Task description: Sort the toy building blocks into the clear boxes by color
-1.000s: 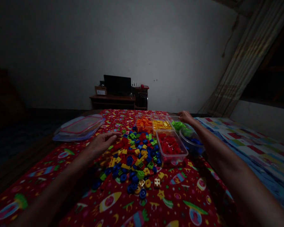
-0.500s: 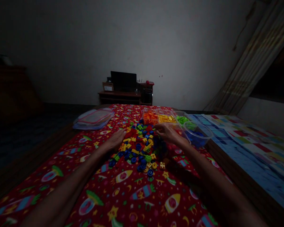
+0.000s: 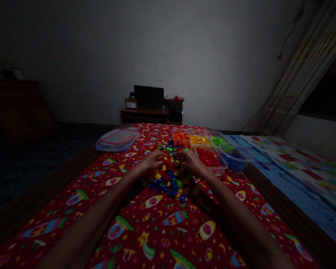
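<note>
A heap of small plastic building blocks (image 3: 171, 176) in red, blue, yellow and green lies on a red patterned cloth (image 3: 168, 231). My left hand (image 3: 152, 161) is over the heap's left side, its fingers curled inward to the blocks. Across from it, my right hand (image 3: 188, 160) reaches over the right side with bent fingers pointing down. Both sets of fingertips are close together in the dim light, and whatever they pinch is hidden. Just right of my right hand stands a clear container of red blocks (image 3: 210, 158).
Behind are clear containers of orange blocks (image 3: 181, 137) and yellow blocks (image 3: 199, 139). Tubs of green blocks (image 3: 217, 141) and blue blocks (image 3: 235, 158) stand at the right. Stacked lids (image 3: 118, 139) lie at the left. A monitor (image 3: 149, 97) is on a far desk.
My left hand has moved right, from beside the heap to over it, and its fingers have curled. My right hand has moved slightly, uncovering the red block container. The view has shifted a little.
</note>
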A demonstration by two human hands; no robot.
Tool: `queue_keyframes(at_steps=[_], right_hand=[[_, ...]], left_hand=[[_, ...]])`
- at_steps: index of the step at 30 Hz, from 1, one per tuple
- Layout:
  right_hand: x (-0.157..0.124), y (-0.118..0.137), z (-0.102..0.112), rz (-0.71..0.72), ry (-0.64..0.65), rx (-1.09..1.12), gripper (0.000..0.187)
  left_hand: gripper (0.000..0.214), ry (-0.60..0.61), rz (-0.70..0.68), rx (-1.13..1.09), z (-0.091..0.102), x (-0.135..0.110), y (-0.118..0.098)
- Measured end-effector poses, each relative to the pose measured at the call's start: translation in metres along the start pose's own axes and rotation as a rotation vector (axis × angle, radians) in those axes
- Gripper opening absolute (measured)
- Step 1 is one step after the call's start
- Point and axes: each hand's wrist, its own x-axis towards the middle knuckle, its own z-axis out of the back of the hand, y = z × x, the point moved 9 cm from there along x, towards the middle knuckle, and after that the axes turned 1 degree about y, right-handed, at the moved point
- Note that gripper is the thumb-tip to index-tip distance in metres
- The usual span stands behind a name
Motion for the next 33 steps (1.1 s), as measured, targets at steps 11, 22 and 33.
queue_keyframes(at_steps=[11,22,33], right_hand=[[-0.012,0.027,-0.013,0.198,-0.024,-0.093,0.018],[-0.011,0.021,-0.038,0.165,0.084,-0.276,0.02],[-0.015,0.01,0.009,0.138,0.015,-0.11,0.027]], left_hand=[[0.031,-0.046,0.016,0.173,0.028,-0.002,-0.013],[0.044,-0.017,0.238,0.156,0.04,-0.009,0.009],[0.038,-0.016,0.154,0.167,0.043,-0.009,-0.007]])
